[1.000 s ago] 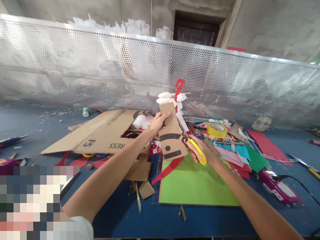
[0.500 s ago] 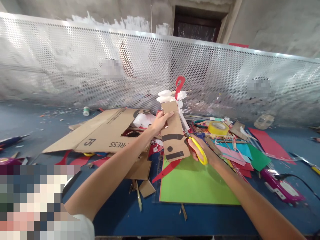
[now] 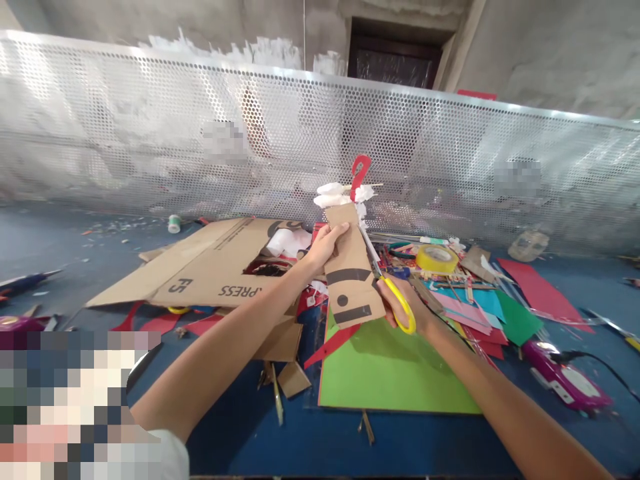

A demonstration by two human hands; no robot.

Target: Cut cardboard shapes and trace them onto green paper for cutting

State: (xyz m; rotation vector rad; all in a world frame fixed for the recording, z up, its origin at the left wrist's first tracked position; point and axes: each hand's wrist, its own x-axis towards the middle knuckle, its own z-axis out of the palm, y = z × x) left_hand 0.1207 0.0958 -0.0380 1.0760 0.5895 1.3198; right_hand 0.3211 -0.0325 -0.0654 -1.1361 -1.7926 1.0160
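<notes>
Head view: I'm pinching a tan rectangular cardboard strip w/ black print (image 3: 350,260) in my L hand (image 3: 325,245), thumb pressing its face near the 12 o'clock end. My R hand (image 3: 414,301) is gripping metal scissors w/ yellow plastic handles (image 3: 388,284) at approx 4 o'clock of the strip, blades pointing to 11, lying along its R edge; can't tell if they're biting in. Strip's tilting a bit, w/ a flat lime-green sheet (image 3: 395,373) lying at 5. A curled red strip (image 3: 359,179) & white puffy clumps (image 3: 333,199) are showing at 12; can't tell if they're attached. A round yellow tape roll (image 3: 430,267) is sitting at 3, a big flattened brown cardboard box (image 3: 195,263) at 9. Step in hand, I'd judge: trimming that R edge. Next move's prob calling for a steady L pinch, thumb clear of the blades, & an even R squeeze.
</notes>
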